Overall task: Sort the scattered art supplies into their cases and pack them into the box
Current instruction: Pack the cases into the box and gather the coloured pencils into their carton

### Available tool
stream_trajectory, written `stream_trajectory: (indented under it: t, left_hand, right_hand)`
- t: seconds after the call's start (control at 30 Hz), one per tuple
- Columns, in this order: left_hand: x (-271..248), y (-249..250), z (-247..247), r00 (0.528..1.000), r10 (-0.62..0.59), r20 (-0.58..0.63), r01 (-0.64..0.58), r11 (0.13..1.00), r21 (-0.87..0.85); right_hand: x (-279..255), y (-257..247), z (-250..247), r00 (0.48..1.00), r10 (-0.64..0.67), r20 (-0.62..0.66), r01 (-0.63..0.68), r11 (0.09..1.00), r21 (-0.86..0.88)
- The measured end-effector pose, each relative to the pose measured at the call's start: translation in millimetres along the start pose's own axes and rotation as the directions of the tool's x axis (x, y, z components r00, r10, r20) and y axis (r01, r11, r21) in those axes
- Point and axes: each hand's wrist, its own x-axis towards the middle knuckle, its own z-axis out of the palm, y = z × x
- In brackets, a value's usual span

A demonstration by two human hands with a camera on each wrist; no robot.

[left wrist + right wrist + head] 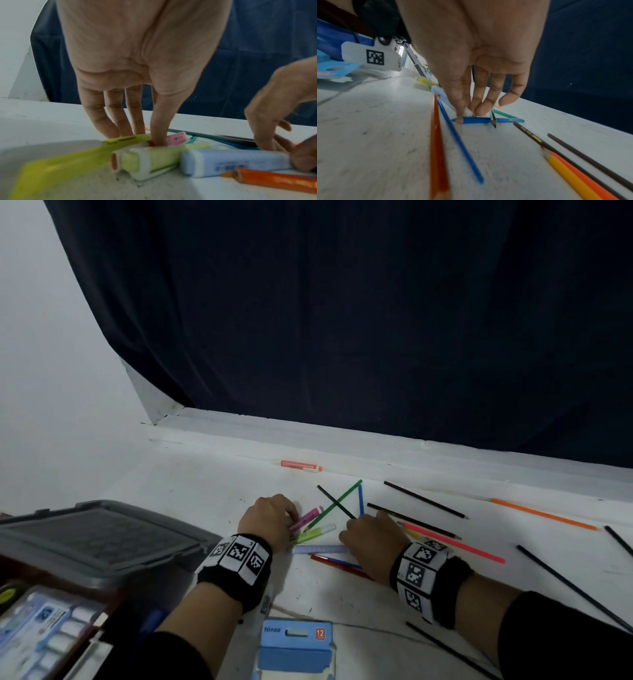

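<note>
Head view: left hand (270,517) is set on the pink highlighter (307,518), right hand (371,537) on the blue highlighter (320,549); crossed green pencil (337,503) risks being dragged.

Left wrist view: fingers (159,129) are pressed among the highlighters, grip unclear; yellow-green highlighter (150,159) may roll.

Right wrist view: blue highlighter's end is pinched; blue pencil (485,120) obstructs.

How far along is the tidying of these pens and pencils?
Early on. A paint set already sits in the box. The left hand gathers highlighters; the right hand pinches a pale blue one. Pencils lie scattered, and the pencil case waits.
</note>
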Motion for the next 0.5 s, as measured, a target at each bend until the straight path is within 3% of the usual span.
stream_trajectory:
  t: [0.3,0.5]
  left_hand:
    - [-30,11,-9,0.999,0.001,-0.046,-0.008,0.986,-0.164]
    - [-54,20,-12,1.000,-0.022,0.018,0.024,0.994,-0.111]
  right_hand:
    - [-84,34,-19,0.978,0.131,-0.164,-0.094,0.972,0.216]
    - [-170,42,-21,0.905,0.343,-0.252,-0.143,0.802,0.580]
